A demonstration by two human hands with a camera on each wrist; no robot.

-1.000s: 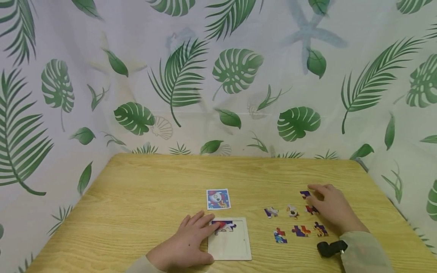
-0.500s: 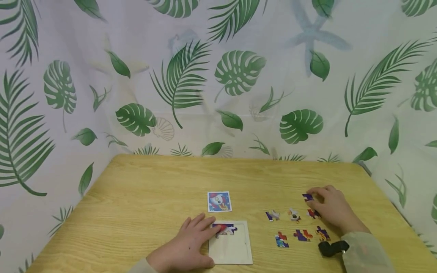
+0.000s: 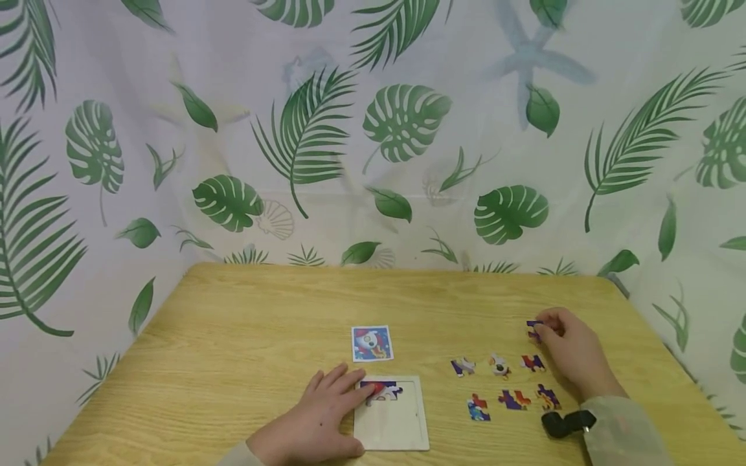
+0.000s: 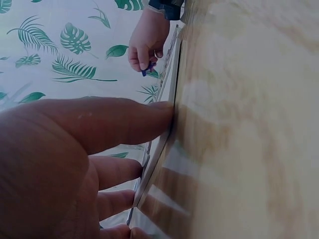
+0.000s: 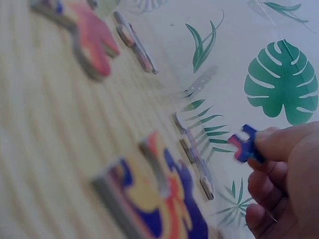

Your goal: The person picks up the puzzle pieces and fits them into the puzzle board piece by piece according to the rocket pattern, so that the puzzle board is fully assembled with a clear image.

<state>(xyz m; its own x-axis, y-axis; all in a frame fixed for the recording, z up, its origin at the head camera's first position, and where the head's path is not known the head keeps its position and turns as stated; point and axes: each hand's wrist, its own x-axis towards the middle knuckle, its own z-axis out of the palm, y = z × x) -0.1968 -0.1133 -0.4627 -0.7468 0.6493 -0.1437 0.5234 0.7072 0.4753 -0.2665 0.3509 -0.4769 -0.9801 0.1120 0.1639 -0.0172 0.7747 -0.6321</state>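
My right hand [image 3: 574,353] pinches a small dark-blue and pink jigsaw piece [image 5: 244,144] between thumb and fingers, raised from the table in the right wrist view. Spread over the left side of a pale square puzzle tray [image 3: 390,427] is my left hand [image 3: 320,414], its fingers fairly straight. Its thumb [image 4: 144,124] touches the tray's edge, and a fingertip lies on the joined pieces [image 3: 389,392] in the tray's upper left. Near the right hand lie several loose pieces, including a red and purple one [image 3: 531,363] and a white one with a black spot [image 3: 499,366].
A square picture card [image 3: 372,343] with a rocket-like drawing lies just beyond the tray. The loose pieces stand in rows on the wooden table [image 3: 262,310], between tray and right hand. A leaf-printed curtain [image 3: 326,239] hangs behind the table. A black wrist device [image 3: 566,424] sits at the right sleeve.
My right hand has taken hold of the farthest blue piece and lifted it, drawing it slightly right. The red and purple piece beneath is now uncovered. The left hand stays on the tray.
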